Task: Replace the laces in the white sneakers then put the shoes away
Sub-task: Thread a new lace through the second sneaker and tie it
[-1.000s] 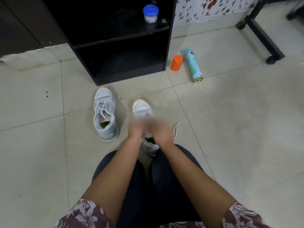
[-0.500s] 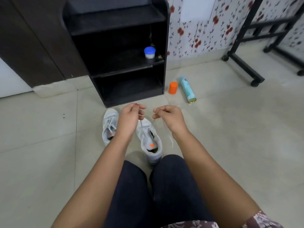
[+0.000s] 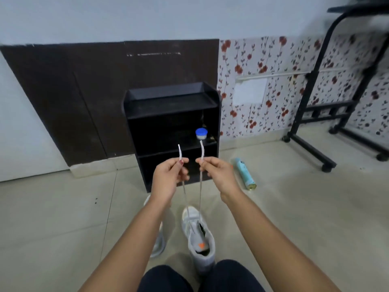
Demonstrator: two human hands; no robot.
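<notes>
On the tiled floor (image 3: 52, 218), between the person's knees: one white shoe (image 3: 199, 239) is standing upright, toe pointing towards the shelf (image 3: 172, 106), an orange tab showing at its opening.

Item, lace (image 3: 200, 192): white, running up from the front of that shoe in two strands, both pulled taut and held side by side, close but apart. A short free end is sticking up above the fingers on each side.

Item, left hand (image 3: 168, 178): raised in front of the shelf, thumb and forefinger pinching the left strand near its tip, the other fingers curling loosely below.

Item, right hand (image 3: 219, 175): raised level with the left, pinching the right strand in the same manner. The two hands are not touching.

Item, second shoe (image 3: 159, 243): white, lying on the floor just left of the first and largely hidden behind the left forearm. Whether it is laced cannot be told.

Item, shelf: black, open-fronted, standing against a brown wall panel (image 3: 84, 91). A small jar (image 3: 201, 133) with a blue lid is sitting at the right end of its middle level.

Item, spray can (image 3: 245, 173): pale blue-green, lying on its side on the floor right of the shelf.

Item, black wheeled stand (image 3: 305, 148): standing at far right before flowered wallpaper (image 3: 273, 60).
</notes>
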